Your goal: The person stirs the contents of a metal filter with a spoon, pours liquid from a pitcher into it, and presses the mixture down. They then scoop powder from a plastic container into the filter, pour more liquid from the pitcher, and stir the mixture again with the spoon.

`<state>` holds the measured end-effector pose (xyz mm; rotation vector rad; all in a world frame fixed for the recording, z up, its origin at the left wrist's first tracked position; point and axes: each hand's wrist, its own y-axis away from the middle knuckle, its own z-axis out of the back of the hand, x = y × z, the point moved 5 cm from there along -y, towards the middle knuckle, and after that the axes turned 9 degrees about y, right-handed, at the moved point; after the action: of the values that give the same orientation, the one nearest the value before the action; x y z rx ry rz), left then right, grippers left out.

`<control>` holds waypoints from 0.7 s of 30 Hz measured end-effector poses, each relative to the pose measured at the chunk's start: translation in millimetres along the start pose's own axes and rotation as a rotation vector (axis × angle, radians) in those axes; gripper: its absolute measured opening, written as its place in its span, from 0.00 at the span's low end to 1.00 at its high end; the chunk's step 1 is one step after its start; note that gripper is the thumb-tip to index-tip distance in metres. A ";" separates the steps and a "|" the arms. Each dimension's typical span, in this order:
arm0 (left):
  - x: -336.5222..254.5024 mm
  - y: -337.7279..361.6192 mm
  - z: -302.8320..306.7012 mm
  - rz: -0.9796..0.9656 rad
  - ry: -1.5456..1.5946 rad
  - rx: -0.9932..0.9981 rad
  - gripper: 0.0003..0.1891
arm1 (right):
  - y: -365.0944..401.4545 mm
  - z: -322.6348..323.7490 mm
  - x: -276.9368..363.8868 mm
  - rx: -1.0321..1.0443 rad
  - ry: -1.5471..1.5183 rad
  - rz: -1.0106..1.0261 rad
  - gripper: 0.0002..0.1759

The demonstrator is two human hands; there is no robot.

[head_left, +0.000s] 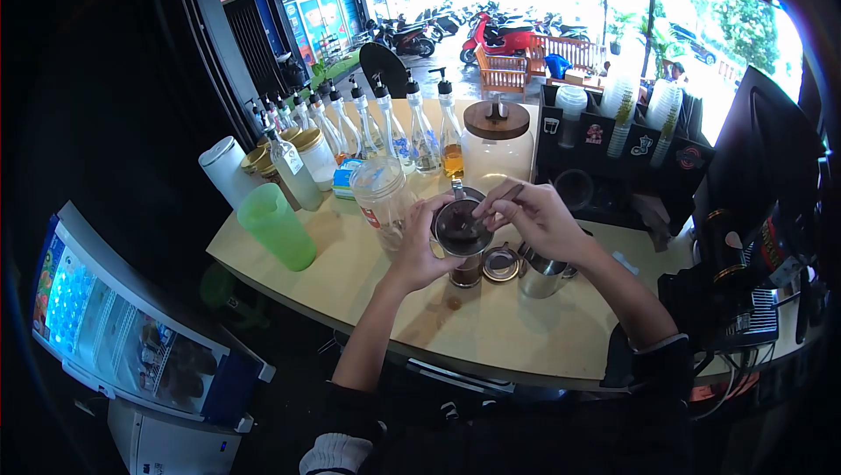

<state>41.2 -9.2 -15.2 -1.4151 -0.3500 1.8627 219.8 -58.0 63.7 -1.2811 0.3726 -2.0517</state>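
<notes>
A round metal coffee filter (pixel 461 228) filled with dark grounds sits on top of a small glass (pixel 466 272) with dark liquid at its bottom. My left hand (pixel 419 241) wraps around the filter's left side. My right hand (pixel 534 216) pinches a thin spoon (pixel 491 212) whose tip dips into the grounds. The filter's round metal lid (pixel 500 263) lies flat on the counter just to the right. A small steel cup (pixel 541 274) stands beside the lid, under my right wrist.
A clear plastic jar (pixel 383 198) and a green tumbler (pixel 276 226) stand to the left on the wooden counter (pixel 350 282). Several syrup pump bottles (pixel 385 124) line the back. A wood-lidded glass jar (pixel 497 146) and a cup rack (pixel 622 133) are behind. A drinks fridge (pixel 123 335) is at lower left.
</notes>
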 end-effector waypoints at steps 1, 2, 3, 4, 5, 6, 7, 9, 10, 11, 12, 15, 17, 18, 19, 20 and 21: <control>-3.0 -0.3 0.3 -0.002 -0.041 0.009 0.44 | 0.2 -2.3 -1.3 0.034 -0.002 -0.013 0.08; -4.7 -0.8 0.4 -0.004 -0.082 0.017 0.44 | -0.5 -1.8 -1.7 0.034 -0.001 -0.011 0.08; -5.1 -1.2 0.5 -0.005 -0.082 0.016 0.44 | -1.3 1.3 -2.8 -0.009 -0.021 -0.023 0.08; -6.0 -1.1 0.9 -0.019 -0.093 0.013 0.44 | -1.8 3.5 -3.6 -0.051 -0.043 -0.035 0.08; -6.9 -0.7 1.2 -0.032 -0.104 0.009 0.44 | -2.1 2.8 -3.4 -0.048 -0.044 -0.035 0.08; -7.4 -0.4 1.5 -0.032 -0.104 0.007 0.44 | -2.5 0.6 -2.9 -0.015 -0.009 -0.032 0.09; -7.7 -0.4 1.7 -0.027 -0.107 0.005 0.45 | -2.7 -1.3 -2.5 0.017 0.026 -0.029 0.09; -6.9 -1.1 1.6 -0.024 -0.110 0.006 0.45 | -2.7 -2.1 -1.6 0.046 0.063 -0.027 0.09; -5.7 -1.1 1.9 -0.039 -0.106 0.008 0.45 | -3.3 -0.1 -1.5 0.023 0.034 -0.044 0.09; -5.4 -1.0 2.2 -0.052 -0.103 0.009 0.45 | -4.0 1.7 -1.3 0.002 0.005 -0.061 0.10; -6.4 -0.7 2.5 -0.053 -0.104 0.006 0.45 | -4.9 2.0 -0.2 0.004 0.006 -0.060 0.10; -11.0 0.0 3.7 -0.087 -0.232 -0.004 0.46 | -7.1 0.0 8.5 0.088 0.081 0.028 0.07; -10.4 -0.2 4.0 -0.083 -0.224 0.008 0.46 | -9.3 6.0 15.0 0.089 0.116 0.028 0.07; -11.3 -0.6 3.9 -0.083 -0.223 0.008 0.46 | -10.4 7.6 16.6 0.095 0.148 0.028 0.07; -13.1 -0.8 3.6 -0.089 -0.230 0.016 0.46 | -11.2 7.6 15.9 0.096 0.148 0.028 0.07; -14.2 -0.4 3.2 -0.094 -0.236 0.025 0.46 | -11.8 4.8 15.4 0.138 0.160 0.052 0.07; -13.8 0.4 2.5 -0.093 -0.236 0.025 0.46 | -11.8 2.1 13.9 0.178 0.173 0.077 0.08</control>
<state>40.1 -18.5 -4.9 -1.1440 -0.4982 1.9539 213.1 -58.6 80.8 -0.9726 0.3037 -2.0855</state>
